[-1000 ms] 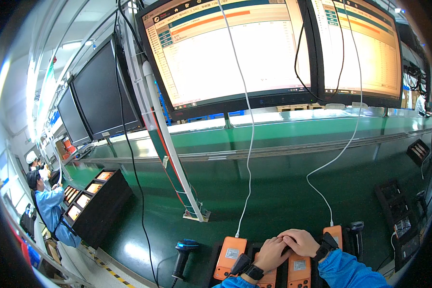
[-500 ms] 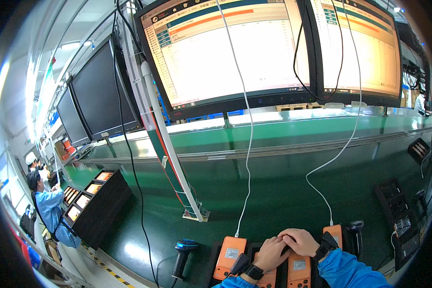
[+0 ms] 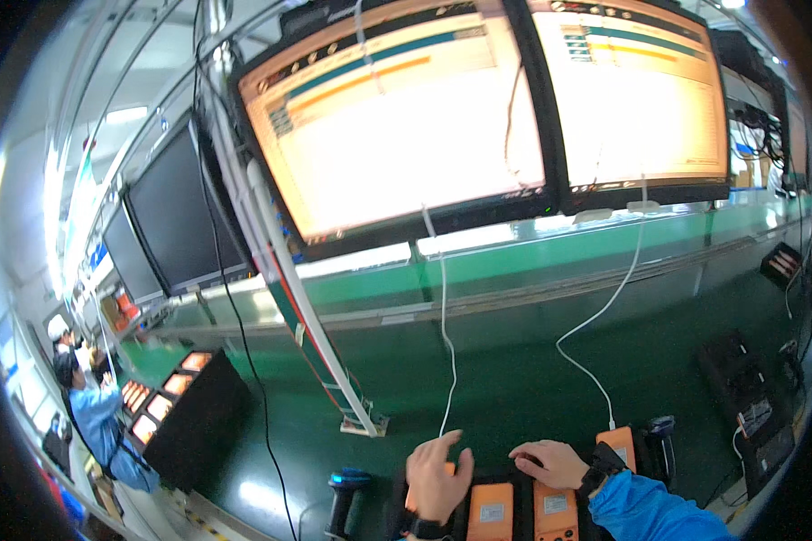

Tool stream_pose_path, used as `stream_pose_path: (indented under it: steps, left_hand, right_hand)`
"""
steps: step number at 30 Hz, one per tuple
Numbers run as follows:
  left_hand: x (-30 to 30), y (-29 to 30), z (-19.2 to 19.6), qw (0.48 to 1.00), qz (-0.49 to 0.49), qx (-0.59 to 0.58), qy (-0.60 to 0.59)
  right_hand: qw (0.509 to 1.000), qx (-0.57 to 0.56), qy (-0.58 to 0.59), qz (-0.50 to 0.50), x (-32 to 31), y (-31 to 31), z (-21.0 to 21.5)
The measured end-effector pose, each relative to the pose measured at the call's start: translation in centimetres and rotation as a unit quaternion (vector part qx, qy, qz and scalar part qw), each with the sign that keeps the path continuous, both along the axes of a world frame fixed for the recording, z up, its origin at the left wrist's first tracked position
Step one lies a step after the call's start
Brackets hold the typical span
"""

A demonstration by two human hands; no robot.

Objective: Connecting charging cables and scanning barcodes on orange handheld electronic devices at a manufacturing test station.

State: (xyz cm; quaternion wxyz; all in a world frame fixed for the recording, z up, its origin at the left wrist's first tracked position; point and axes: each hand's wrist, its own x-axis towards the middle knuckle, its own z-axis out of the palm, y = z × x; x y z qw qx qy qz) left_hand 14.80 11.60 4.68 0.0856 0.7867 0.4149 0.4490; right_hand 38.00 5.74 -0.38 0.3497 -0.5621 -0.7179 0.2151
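Observation:
Orange phone-shaped devices lie in a row in black holders at the front edge of the bench. Over the leftmost orange device point(image 3: 412, 497) is my left hand point(image 3: 437, 480), thumb and fingers apart, close to the end of a white cable point(image 3: 448, 361); the plug is hidden behind the fingers. My right hand point(image 3: 558, 463) hovers or rests at the top of another orange device point(image 3: 556, 517), fingers loosely stretched to the left, holding nothing visible. Between the hands lies an orange device point(image 3: 490, 514) with a pale label. A second white cable point(image 3: 595, 374) runs into the rightmost orange device point(image 3: 615, 444).
A handheld scanner point(image 3: 344, 500) stands left of the devices, another scanner point(image 3: 663, 444) to the right. Two lit monitors point(image 3: 406, 135) hang ahead, beside a slanted white post point(image 3: 311, 316). A black rack point(image 3: 194, 410) holds lit screens, near a person in blue point(image 3: 99, 419).
My hands, together over the middle devices before, have come apart. The left moved left to the leftmost device; the right stays over its device. The head view has shifted and tilted.

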Motion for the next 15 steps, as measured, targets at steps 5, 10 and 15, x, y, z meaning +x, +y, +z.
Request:
stream_pose_path:
  steps: [5, 10, 15]
  left_hand:
    - [-5.5, 2.1, -5.3, 0.966, 0.133, -0.018, 0.22]
    - [-6.3, 2.5, -8.2, 0.981, 0.054, -0.117, 0.143]
    - [-6.2, 1.8, -8.3, 0.991, 0.07, -0.065, 0.098]
  right_hand:
    - [0.999, -0.019, -0.033, 0.012, 0.4, 0.1, -0.8]
    - [0.999, -0.01, -0.031, 0.022, 0.6, -0.2, -0.9]
    - [0.999, -0.009, -0.043, 0.023, 0.3, -0.1, -0.6]
